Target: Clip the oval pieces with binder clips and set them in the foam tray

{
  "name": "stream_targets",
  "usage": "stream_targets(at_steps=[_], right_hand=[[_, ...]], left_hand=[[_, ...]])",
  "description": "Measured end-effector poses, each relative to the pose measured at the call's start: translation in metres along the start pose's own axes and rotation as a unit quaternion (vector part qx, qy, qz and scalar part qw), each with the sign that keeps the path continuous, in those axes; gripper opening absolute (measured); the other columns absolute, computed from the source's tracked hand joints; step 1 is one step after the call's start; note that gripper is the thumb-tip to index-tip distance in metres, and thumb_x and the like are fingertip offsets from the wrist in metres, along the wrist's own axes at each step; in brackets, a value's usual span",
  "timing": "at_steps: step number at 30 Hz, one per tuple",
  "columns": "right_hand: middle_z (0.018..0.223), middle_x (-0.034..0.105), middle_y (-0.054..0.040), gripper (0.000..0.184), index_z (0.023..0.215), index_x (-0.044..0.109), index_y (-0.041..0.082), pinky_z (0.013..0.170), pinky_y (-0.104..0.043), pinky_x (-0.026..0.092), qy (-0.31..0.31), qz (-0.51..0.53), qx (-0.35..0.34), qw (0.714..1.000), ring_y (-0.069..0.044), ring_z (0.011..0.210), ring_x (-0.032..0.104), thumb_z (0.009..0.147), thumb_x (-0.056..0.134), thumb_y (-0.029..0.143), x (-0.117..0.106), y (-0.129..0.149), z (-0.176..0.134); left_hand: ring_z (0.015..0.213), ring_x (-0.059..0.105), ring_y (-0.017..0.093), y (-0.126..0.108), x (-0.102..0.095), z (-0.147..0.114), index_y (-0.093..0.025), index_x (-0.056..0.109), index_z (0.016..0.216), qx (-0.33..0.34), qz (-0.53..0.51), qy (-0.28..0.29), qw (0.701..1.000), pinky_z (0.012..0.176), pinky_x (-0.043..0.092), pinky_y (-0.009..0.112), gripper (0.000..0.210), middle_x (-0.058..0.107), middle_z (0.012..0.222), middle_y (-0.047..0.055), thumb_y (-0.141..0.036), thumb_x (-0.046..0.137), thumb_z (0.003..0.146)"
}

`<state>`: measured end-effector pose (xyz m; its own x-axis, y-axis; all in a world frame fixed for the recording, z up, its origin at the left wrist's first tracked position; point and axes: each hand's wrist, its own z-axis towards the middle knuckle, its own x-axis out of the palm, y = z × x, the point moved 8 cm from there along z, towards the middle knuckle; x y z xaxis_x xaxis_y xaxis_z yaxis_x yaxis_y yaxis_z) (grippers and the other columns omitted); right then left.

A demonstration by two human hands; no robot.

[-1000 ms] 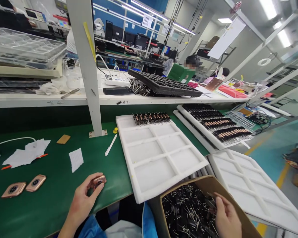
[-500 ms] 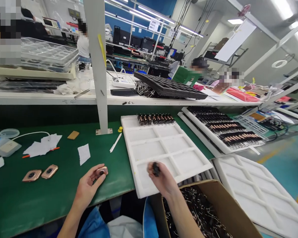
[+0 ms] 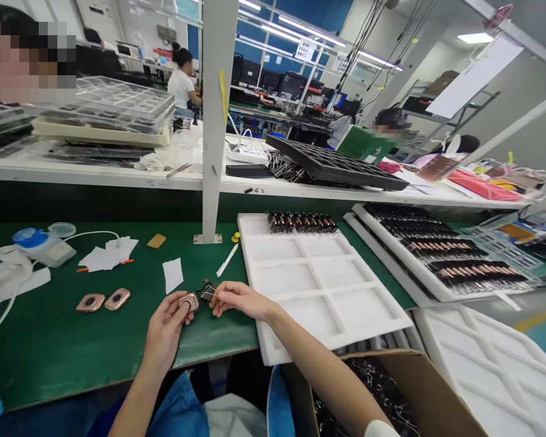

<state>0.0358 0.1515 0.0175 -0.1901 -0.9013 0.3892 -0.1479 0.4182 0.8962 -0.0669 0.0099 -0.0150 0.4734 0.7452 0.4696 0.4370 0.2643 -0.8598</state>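
My left hand [image 3: 164,328] grips a rose-gold watch case [image 3: 190,301] over the green mat, thumb across its face. Close beside it, my right hand [image 3: 237,300] pinches a black binder clip [image 3: 205,292] by its wire handles. The clip is near the right edge of the case; I cannot tell whether they touch. Two more rose-gold watch cases, one [image 3: 90,302] and another [image 3: 117,298], lie on the mat to the left with dark round sensor backs up. A cardboard box [image 3: 430,382] full of black binder clips [image 3: 384,388] stands below my right forearm.
A white foam tray [image 3: 277,278] bears a row of clipped cases [image 3: 303,223] at its far end. Further right is another foam tray [image 3: 418,267] with several clipped rows. A metal post [image 3: 215,152], white pen [image 3: 227,260] and paper scrap [image 3: 173,275] are close by.
My right hand has moved left from over the foam tray, bringing the binder clip up beside the watch case. My left hand still holds the case. The view has shifted left.
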Motion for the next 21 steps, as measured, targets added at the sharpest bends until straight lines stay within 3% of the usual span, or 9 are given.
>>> stream_targets(at_steps=[5, 8, 13, 16, 21], right_hand=[[0.082, 0.073, -0.0031, 0.053, 0.098, 0.064, 0.015, 0.068, -0.031, 0.055, -0.057, -0.006, -0.023, 0.998, -0.015, 0.068, 0.069, 0.068, 0.090, 0.050, -0.012, -0.005, 0.003], [0.075, 0.070, -0.0023, 0.049, 0.086, 0.066, 0.013, 0.058, -0.027, 0.052, -0.074, -0.018, -0.017, 0.997, -0.013, 0.059, 0.064, 0.073, 0.082, 0.058, -0.015, -0.007, 0.006], [0.053, 0.056, 0.0052, 0.045, 0.084, 0.064, 0.015, 0.039, -0.022, 0.033, -0.041, -0.054, 0.015, 0.998, -0.008, 0.040, 0.046, 0.084, 0.070, 0.060, -0.011, -0.015, 0.006], [0.054, 0.055, 0.0056, 0.043, 0.088, 0.064, 0.015, 0.040, -0.022, 0.031, -0.044, -0.049, 0.002, 0.998, -0.007, 0.041, 0.044, 0.085, 0.071, 0.057, -0.013, -0.015, 0.005], [0.069, 0.063, 0.0002, 0.049, 0.105, 0.069, 0.013, 0.051, -0.024, 0.043, -0.078, -0.091, -0.051, 0.991, -0.010, 0.054, 0.054, 0.086, 0.069, 0.058, -0.016, -0.008, -0.002]], left_hand=[[0.065, 0.063, 0.016, 0.004, -0.004, 0.001, -0.015, 0.077, 0.102, -0.022, -0.021, 0.010, 0.999, 0.056, 0.051, 0.025, 0.042, 0.077, 0.092, 0.011, -0.028, 0.093, 0.066], [0.064, 0.063, 0.015, 0.006, -0.005, 0.002, -0.015, 0.078, 0.102, -0.028, -0.023, 0.010, 0.999, 0.055, 0.052, 0.025, 0.041, 0.077, 0.091, 0.011, -0.027, 0.093, 0.066], [0.067, 0.065, 0.017, 0.008, -0.005, 0.003, -0.015, 0.079, 0.103, -0.031, -0.031, 0.008, 0.999, 0.054, 0.052, 0.025, 0.039, 0.077, 0.094, 0.013, -0.026, 0.092, 0.068], [0.068, 0.065, 0.017, 0.008, -0.006, 0.003, -0.015, 0.080, 0.103, -0.035, -0.034, 0.006, 0.999, 0.054, 0.052, 0.024, 0.038, 0.077, 0.093, 0.012, -0.026, 0.092, 0.068], [0.065, 0.064, 0.015, 0.007, -0.008, 0.003, -0.015, 0.080, 0.101, -0.043, -0.033, -0.003, 0.999, 0.052, 0.052, 0.023, 0.038, 0.077, 0.090, 0.011, -0.026, 0.092, 0.067]])
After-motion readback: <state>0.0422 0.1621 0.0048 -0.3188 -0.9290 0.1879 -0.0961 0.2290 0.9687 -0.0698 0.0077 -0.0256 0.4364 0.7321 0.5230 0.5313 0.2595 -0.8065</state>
